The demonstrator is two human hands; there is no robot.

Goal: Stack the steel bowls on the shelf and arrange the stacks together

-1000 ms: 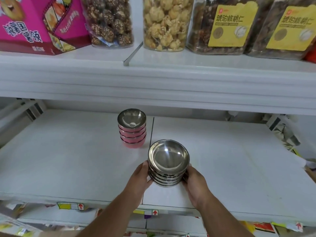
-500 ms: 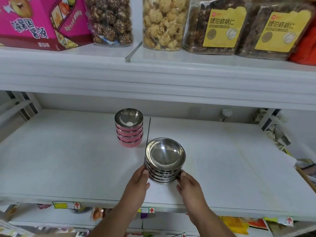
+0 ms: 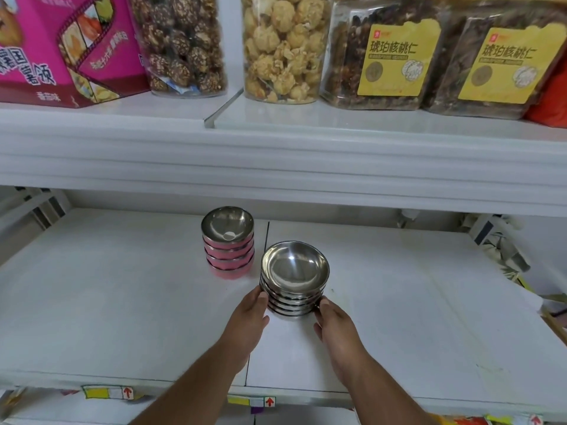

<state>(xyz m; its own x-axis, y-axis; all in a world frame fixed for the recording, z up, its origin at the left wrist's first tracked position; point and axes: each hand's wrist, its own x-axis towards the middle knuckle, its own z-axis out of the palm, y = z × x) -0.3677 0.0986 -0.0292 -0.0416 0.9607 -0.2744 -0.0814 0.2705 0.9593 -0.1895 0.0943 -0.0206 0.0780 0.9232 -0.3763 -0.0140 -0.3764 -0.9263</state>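
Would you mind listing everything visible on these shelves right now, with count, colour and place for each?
Steel bowl stack: one, about five bowls, silver, lower shelf centre, just right of the seam.
Pink bowl stack: one, about four bowls, pink outside with steel inside, behind and left of the steel stack, apart from it.
Lower shelf: one, white.
Box: one, magenta, upper shelf far left.
Clear snack jars: two, dark brown balls and pale yellow clusters, upper shelf middle.
Yellow-labelled nut tubs: two, upper shelf right.
Left hand: touching the steel stack's left side.
Right hand: touching its right side.
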